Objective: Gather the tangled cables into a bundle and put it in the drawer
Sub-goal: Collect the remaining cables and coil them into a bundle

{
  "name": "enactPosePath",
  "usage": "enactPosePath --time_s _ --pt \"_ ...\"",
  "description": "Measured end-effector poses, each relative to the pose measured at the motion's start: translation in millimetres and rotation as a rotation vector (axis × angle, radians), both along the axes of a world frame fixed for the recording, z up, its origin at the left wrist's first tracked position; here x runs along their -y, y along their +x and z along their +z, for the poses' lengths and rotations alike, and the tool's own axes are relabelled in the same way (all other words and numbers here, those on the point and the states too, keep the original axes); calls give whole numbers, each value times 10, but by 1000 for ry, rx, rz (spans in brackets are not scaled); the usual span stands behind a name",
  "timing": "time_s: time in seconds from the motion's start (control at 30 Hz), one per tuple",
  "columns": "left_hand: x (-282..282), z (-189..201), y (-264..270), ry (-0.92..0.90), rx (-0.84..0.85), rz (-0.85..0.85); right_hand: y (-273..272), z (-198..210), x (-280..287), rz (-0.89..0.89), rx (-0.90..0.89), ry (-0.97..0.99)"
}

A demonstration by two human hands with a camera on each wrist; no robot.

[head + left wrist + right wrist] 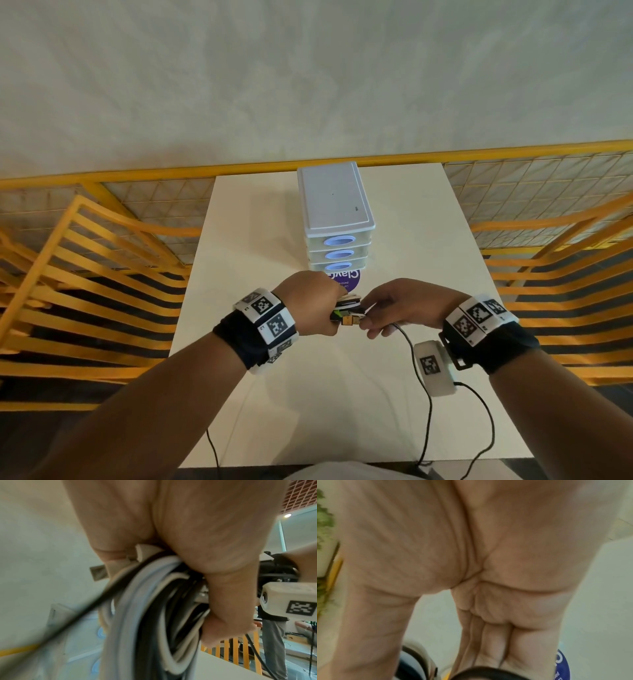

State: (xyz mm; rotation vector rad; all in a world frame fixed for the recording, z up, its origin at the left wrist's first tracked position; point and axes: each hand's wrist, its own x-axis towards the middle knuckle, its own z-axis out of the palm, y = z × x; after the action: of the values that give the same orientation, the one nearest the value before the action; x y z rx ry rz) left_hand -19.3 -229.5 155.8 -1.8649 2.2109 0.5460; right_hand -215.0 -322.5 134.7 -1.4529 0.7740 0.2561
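Pale wall (239, 68), yellow railing (102, 174), white table (308, 411)

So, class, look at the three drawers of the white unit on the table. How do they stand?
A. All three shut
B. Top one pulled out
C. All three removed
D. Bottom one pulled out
A: in the head view all three fronts of the drawer unit sit flush, while the left hand grips the cable bundle.

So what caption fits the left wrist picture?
Left hand grips a bundle of white and black cables above the table.
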Motion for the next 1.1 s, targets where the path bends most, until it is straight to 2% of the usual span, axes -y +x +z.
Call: enactPosePath --time_s 0.07,0.13,0.23,0.47,0.63,0.8,1.0,1.1 --pt "-8 -1 0 1 -18 4 -5 52 -31 -4 -44 -32" --pt "-6 16 -1 -3 -28 8 23 121 -78 33 -73 -146" --pt "6 34 18 -15 -40 16 76 177 -111 76 -25 -297" --pt "27 100 48 -22 -143 83 254 89 -204 51 -21 -458" --pt "-26 26 19 -36 -182 85 253 50 -208 -53 36 -303" --pt "-21 -132 -70 -14 -106 40 258 73 -183 68 -21 -228" --pt "-14 -303 -25 -1 -339 216 161 27 -130 26 -5 -312" --pt "-5 -272 -1 32 -361 203 177 23 -189 -25 15 -172"
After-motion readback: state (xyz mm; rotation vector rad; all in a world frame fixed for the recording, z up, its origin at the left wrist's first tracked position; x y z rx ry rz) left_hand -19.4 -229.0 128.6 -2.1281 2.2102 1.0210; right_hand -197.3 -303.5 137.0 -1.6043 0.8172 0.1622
